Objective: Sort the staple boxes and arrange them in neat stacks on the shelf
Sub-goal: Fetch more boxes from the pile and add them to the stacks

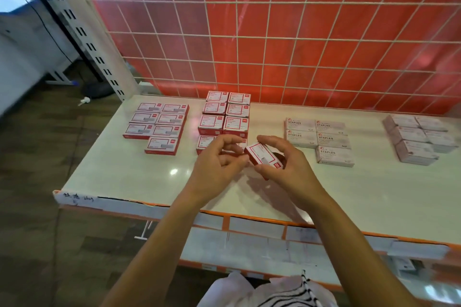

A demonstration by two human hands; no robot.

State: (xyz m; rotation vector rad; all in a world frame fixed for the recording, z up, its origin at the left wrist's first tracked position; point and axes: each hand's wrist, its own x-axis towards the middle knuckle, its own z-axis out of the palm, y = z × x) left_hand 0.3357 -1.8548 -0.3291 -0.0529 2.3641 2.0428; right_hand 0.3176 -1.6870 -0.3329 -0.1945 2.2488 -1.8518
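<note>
floor: dark wood-look boards, far left, below shelf level.
upright: white slotted post, slanting from top left down to the shelf's back left corner.
shelf: white glossy board; front edge has orange trim.
wire grid: white mesh over a red back panel, running the whole width behind the shelf.
flat red boxes: left group, seven seen, two columns touching side by side, labels up, apparently one layer.
tall red stacks: just right of the flat group, two columns running back to the grid, higher than their neighbours; front row partly hidden by the hands.
left hand: above the shelf in front of the tall stacks, thumb and forefinger lifted, other fingers curled right at the held box's left end; cannot tell whether it actually grips.
held box: red with a white label, tilted, off the shelf surface, between both hands, just in front of the tall stacks.
right hand: grasping the held box, thumb under its near edge, fingers arched over its far side.
STAPLES boxes: pale, five seen, two columns, well right of the hands.
pale pink boxes: far right group, stacked, print too blurred to read.
</note>
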